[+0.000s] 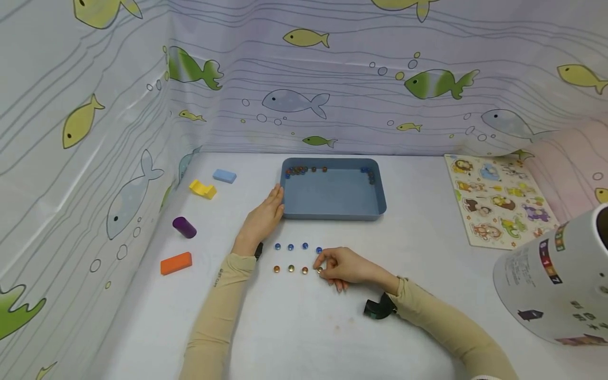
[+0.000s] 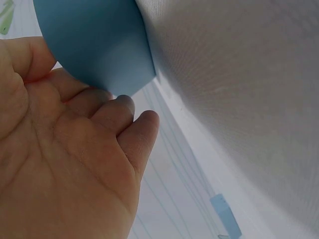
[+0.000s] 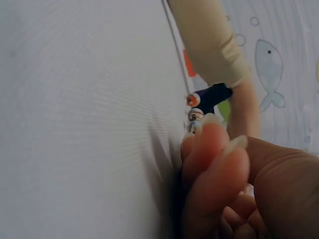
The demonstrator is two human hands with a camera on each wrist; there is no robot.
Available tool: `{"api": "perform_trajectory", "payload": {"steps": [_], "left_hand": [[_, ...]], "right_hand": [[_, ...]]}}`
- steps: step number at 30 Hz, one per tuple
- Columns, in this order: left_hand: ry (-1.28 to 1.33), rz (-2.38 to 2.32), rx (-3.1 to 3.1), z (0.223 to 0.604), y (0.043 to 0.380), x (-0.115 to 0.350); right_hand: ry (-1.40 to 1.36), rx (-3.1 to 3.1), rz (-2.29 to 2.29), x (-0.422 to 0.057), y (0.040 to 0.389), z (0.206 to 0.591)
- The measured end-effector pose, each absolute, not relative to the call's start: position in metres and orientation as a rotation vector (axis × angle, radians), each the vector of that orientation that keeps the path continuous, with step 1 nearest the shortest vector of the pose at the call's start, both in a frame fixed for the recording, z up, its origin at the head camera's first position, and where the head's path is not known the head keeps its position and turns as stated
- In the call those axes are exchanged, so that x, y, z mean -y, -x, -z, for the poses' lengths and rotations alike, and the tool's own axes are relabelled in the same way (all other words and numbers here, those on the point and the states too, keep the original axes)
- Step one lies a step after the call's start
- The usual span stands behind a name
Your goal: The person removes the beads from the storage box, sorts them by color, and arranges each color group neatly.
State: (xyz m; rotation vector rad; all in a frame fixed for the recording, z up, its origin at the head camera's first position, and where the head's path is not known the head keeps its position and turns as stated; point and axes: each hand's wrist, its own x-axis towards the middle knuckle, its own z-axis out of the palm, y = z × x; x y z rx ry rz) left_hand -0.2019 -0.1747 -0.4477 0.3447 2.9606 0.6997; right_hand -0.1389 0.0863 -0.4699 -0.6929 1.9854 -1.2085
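My right hand (image 1: 349, 265) pinches a glass marble (image 1: 320, 270) between thumb and forefinger, low over the white table. This marble is at the right end of a front row of brownish and clear marbles, with an amber marble (image 1: 276, 269) at its left end. Behind lies a row of blue marbles (image 1: 291, 247). In the right wrist view my fingers hide the pinched marble, and an orange-patterned marble (image 3: 193, 99) shows beyond them. My left hand (image 1: 262, 217) rests with extended fingers along the left wall of a blue-grey tray (image 1: 332, 216); its fingertips touch the tray wall (image 2: 99, 45).
Several marbles (image 1: 298, 170) sit in the tray's back corners. At the left lie blue (image 1: 225, 176), yellow (image 1: 202, 189), purple (image 1: 184, 227) and orange blocks (image 1: 176, 263). An animal puzzle board (image 1: 503, 203) and a white cylinder (image 1: 546, 285) stand right. Fish-print sheeting (image 1: 294, 68) borders the table.
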Motion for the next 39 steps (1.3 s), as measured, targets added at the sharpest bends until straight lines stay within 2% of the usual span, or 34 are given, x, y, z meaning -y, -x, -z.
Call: {"api": "perform_trajectory", "payload": {"steps": [9,23,31,39], "left_hand": [[-0.344,-0.700,-2.962,0.450,0.203,0.176],[-0.332,-0.718,-2.954,0.447,0.201,0.175],[-0.345,-0.722,-2.963,0.448,0.202,0.178],[-0.339,-0.711,-2.965,0.447,0.201,0.175]], "right_hand": [[0.736,-1.840,1.273,-0.102,0.161,0.444],[0.680,-1.946,1.436,-0.110,0.236,0.396],[0.519,-1.967,1.576,-0.094,0.280,0.398],[0.246,-1.901,1.848,-0.075,0.317,0.415]]}}
